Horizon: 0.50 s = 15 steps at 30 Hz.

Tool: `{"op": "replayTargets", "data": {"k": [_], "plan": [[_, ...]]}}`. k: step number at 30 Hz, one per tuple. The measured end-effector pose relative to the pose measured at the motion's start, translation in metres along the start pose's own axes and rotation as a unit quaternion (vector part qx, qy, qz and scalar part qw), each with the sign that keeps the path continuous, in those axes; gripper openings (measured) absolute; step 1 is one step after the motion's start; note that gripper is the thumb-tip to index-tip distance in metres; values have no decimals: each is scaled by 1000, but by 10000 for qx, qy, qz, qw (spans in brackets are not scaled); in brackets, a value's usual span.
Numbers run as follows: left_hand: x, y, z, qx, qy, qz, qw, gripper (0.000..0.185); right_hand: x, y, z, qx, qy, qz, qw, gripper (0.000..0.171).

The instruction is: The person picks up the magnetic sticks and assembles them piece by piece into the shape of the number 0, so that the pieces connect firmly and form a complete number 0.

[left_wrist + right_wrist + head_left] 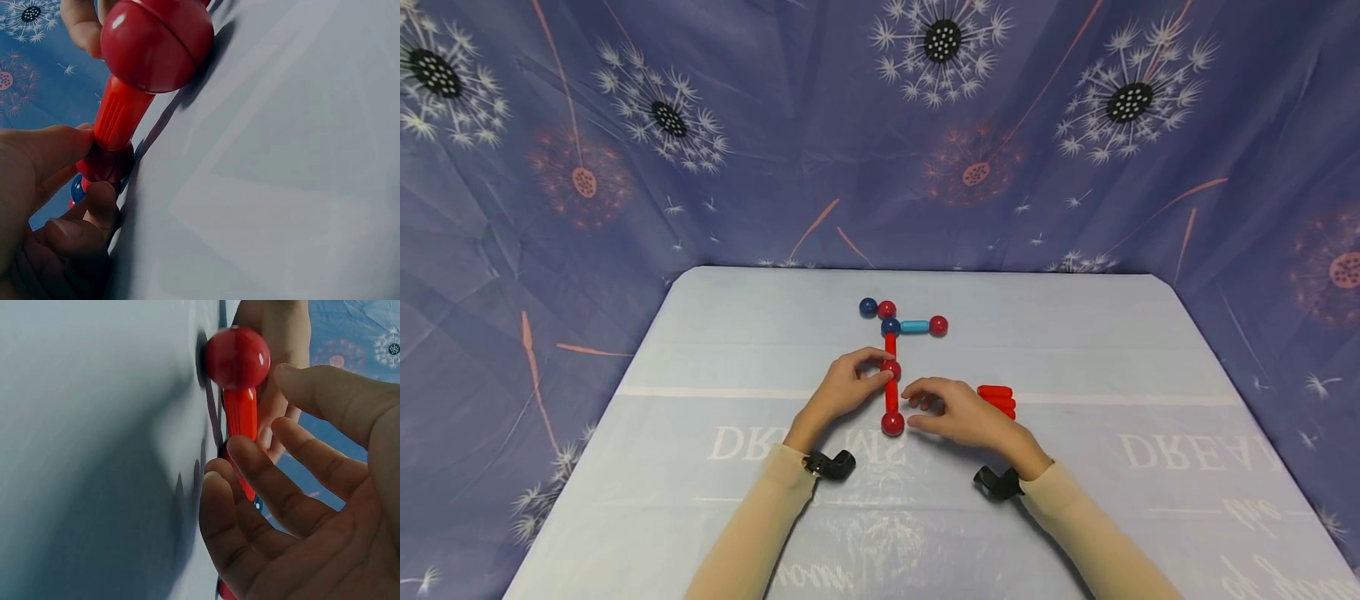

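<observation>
My left hand point(37, 162) pinches a dark red ball point(105, 165), joined by a ribbed red rod point(120, 115) to the nearer red ball point(156, 47). Beside that one is my right hand point(81, 26), though I can't tell whether it touches. A blue ball point(77, 189) peeks past my grip.

Beyond the near ball point(892, 423), we find the middle ball point(894, 367) partly covered by the left hand point(848, 385). To the near ball's right, the right hand point(958, 410) hides part of the rods point(996, 392), so we cannot count them surely. The left wrist view's top edge cuts the near ball; left of it, the left arm point(806, 427) interrupts the lettering point(737, 443).
</observation>
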<state>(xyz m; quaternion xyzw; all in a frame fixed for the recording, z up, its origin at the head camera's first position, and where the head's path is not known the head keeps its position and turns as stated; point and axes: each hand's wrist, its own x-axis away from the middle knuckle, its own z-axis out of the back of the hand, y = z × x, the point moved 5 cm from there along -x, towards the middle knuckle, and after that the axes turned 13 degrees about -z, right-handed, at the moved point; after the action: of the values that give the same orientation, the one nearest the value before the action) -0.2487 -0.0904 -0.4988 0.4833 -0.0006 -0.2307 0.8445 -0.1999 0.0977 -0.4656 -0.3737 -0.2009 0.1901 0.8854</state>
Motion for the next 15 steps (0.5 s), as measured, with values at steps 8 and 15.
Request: {"op": "replayTargets", "data": {"k": [8, 15], "plan": [[1, 2, 1, -24, -3, 83, 10000, 26, 8, 7, 20, 58, 267, -90, 9996, 50], [1, 0, -1, -38, -21, 123, 9999, 27, 18, 16, 44, 209, 668, 117, 9975, 54]]}}
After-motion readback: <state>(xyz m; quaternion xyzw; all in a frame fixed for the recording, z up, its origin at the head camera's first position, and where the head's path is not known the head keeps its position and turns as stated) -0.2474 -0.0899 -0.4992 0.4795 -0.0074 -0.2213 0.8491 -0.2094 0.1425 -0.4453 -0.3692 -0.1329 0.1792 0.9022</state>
